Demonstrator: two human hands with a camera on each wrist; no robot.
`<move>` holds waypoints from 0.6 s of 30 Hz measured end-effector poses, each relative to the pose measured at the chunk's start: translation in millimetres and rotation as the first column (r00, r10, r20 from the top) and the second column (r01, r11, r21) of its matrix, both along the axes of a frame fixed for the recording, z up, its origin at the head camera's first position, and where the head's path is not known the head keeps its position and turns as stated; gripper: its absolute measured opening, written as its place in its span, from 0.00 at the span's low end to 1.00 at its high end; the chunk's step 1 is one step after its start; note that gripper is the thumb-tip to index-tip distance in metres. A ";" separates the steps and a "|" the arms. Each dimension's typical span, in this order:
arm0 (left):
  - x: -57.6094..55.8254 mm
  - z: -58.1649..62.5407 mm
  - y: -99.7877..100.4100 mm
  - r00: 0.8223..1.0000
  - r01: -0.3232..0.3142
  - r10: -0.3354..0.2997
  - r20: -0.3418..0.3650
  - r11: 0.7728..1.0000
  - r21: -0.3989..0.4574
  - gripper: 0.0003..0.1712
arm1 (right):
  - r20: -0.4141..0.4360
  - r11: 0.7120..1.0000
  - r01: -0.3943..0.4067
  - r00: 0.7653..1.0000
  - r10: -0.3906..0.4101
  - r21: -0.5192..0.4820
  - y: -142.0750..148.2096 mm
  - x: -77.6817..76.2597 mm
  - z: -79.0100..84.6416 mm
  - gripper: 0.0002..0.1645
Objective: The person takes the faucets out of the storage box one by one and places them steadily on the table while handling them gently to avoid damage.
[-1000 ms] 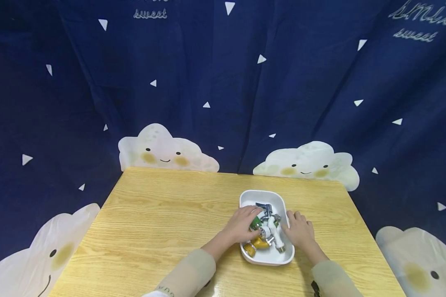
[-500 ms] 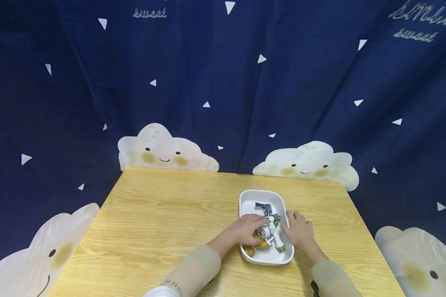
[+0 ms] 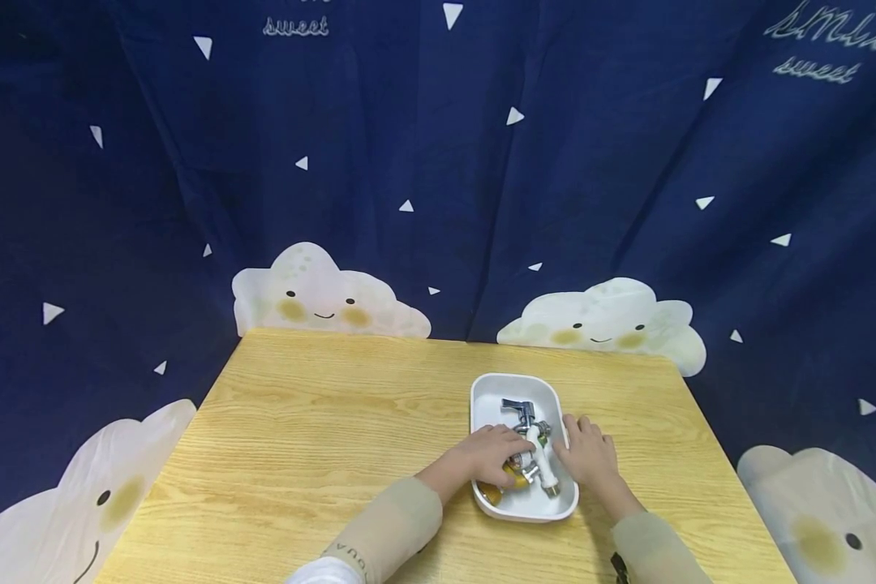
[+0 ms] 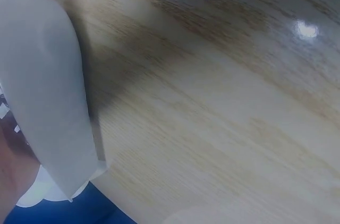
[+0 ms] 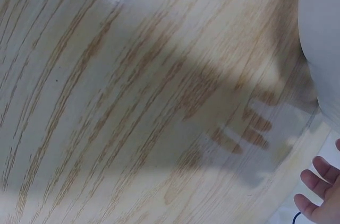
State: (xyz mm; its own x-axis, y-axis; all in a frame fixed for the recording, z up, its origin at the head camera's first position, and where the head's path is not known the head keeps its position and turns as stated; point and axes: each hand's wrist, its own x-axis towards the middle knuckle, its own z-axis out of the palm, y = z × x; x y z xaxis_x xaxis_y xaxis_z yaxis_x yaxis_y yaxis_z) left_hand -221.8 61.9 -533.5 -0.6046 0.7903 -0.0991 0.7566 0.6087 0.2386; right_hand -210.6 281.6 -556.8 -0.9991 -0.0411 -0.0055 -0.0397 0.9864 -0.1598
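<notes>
1. Your left hand (image 3: 491,456) overlapped the curved orange-yellow tap (image 3: 518,478), near-left in the rounded white tray (image 3: 487,410); I couldn't tell its grip.
2. Your right hand (image 3: 590,456), grip spread, was at the tray's right rim.

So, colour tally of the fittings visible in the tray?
White fitting: 1
Yellow fitting, partly covered: 1
Dark grey fitting: 1
Green-marked fitting, only a bit showing: 1
Total: at least 4; the left hand covers part of the pile in the tray, so more could be hidden.
</notes>
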 end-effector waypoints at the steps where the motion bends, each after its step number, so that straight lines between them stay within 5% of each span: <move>1: -0.1 0.1 0.4 1.000 -0.002 0.002 0.002 1.000 -0.008 0.39 | -0.003 1.000 -0.001 1.000 0.001 -0.001 0.0 0.3 0.0 0.33; 18: 3.0 -7.5 12.2 0.999 -0.045 0.045 -0.005 0.998 -0.035 0.38 | -0.007 1.000 -0.005 1.000 0.005 0.007 0.5 0.9 -1.2 0.32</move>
State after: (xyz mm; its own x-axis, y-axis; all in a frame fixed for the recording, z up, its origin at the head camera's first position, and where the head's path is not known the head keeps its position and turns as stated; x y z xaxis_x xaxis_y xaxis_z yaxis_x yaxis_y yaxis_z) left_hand -218.9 74.1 -541.0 -0.6398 0.7585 -0.1238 0.7294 0.6500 0.2131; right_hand -209.7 282.1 -558.0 -0.9989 -0.0465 0.0014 -0.0462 0.9873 -0.1521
